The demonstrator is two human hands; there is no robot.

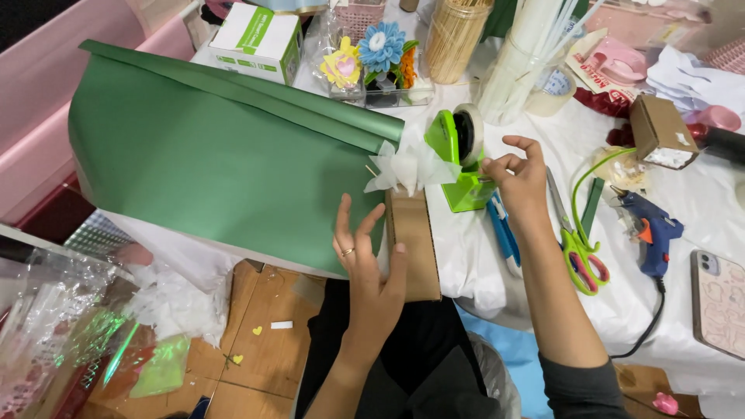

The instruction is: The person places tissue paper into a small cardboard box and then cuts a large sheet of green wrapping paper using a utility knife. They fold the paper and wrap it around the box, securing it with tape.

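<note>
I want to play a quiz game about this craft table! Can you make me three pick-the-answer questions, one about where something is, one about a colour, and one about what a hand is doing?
1. Where are the scissors?
A. On the floor
B. On the white table, right of the right hand
C. Inside the box

2. What colour is the big paper sheet?
A. Green
B. Red
C. Yellow

3. What is the left hand doing?
A. Holding a phone
B. Waving in the air
C. Pressing on the brown paper wrap

Answers: 1 B, they lie beside the right forearm on the table. 2 A, the sheet is dark green. 3 C, its fingers and thumb lie on the wrap and the sheet's edge.
</note>
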